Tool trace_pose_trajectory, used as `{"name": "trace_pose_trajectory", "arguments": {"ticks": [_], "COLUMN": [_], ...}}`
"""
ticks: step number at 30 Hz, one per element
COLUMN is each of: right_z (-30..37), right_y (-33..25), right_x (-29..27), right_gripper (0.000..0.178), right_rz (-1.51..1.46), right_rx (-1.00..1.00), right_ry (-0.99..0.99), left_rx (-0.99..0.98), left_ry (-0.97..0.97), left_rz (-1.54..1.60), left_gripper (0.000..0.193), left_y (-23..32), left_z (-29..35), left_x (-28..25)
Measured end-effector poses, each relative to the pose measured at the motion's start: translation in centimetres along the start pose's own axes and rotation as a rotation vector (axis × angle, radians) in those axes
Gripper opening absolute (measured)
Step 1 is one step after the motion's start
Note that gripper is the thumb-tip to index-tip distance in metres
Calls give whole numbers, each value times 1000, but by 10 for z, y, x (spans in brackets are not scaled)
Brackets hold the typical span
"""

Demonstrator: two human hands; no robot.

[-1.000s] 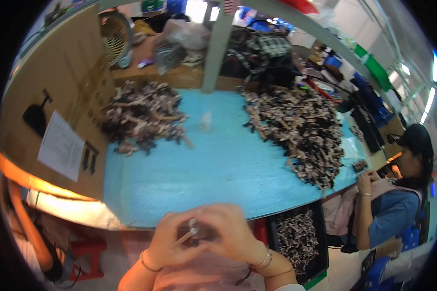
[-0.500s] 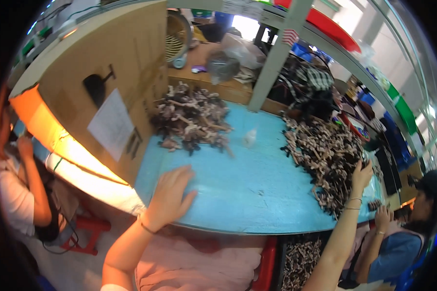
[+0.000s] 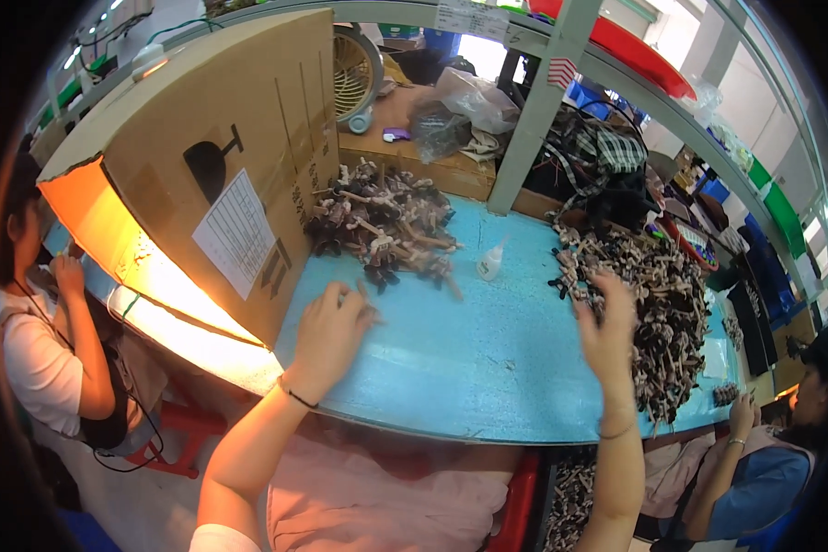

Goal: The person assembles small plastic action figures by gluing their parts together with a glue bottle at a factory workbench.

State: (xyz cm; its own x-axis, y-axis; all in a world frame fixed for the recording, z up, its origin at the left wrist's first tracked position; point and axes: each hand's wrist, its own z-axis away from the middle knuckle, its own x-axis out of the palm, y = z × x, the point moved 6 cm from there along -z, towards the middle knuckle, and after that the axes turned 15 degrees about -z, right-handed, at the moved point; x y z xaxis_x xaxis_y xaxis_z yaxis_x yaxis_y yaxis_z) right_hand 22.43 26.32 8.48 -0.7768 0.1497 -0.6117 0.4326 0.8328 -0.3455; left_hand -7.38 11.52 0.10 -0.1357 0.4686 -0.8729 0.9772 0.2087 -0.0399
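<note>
Brown-and-beige knobbly pieces heaped, our right hand spread at their edge, our left hand well apart, over blue tabletop, grip unclear.

A production workshop is surrounding the blue bench: co-workers are working at left and right, heaps of small dark-and-pale pieces are lying on top, and a metal frame is standing at the far side.

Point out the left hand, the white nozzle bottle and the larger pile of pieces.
Left hand (image 3: pixel 329 337), head view: its back.
White nozzle bottle (image 3: pixel 490 266), head view: its body.
Larger pile of pieces (image 3: pixel 670 322), head view: mid-heap.
</note>
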Motion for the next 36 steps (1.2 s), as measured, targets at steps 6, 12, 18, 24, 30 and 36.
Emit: {"name": "trace_pose_trajectory", "arguments": {"ticks": [6, 12, 18, 24, 30, 36], "right_z": [1, -11, 13, 50, 75, 66], "right_y": [21, 52, 20, -55, -87, -107], "right_x": [114, 155, 123, 73, 49, 17], "right_gripper": [44, 44, 28, 25, 27, 41], "right_rz": [-287, -268, -707, -1123, -1150, -1055], "right_rx": [177, 404, 635, 671, 580, 335], "right_ry": [-154, -90, -135, -126, -20, 258], "left_rx": [-288, -156, -103, -349, -116, 0], "left_ry": [-7, -47, 0, 23, 180, 349], "left_rz": [363, 155, 367, 931, 869, 1121], "left_gripper": [44, 51, 39, 26, 34, 37], "left_y": [-6, 0, 20, 12, 16, 22], "left_z": [10, -5, 26, 54, 62, 64], "left_x": [8, 12, -8, -18, -38, -66]}}
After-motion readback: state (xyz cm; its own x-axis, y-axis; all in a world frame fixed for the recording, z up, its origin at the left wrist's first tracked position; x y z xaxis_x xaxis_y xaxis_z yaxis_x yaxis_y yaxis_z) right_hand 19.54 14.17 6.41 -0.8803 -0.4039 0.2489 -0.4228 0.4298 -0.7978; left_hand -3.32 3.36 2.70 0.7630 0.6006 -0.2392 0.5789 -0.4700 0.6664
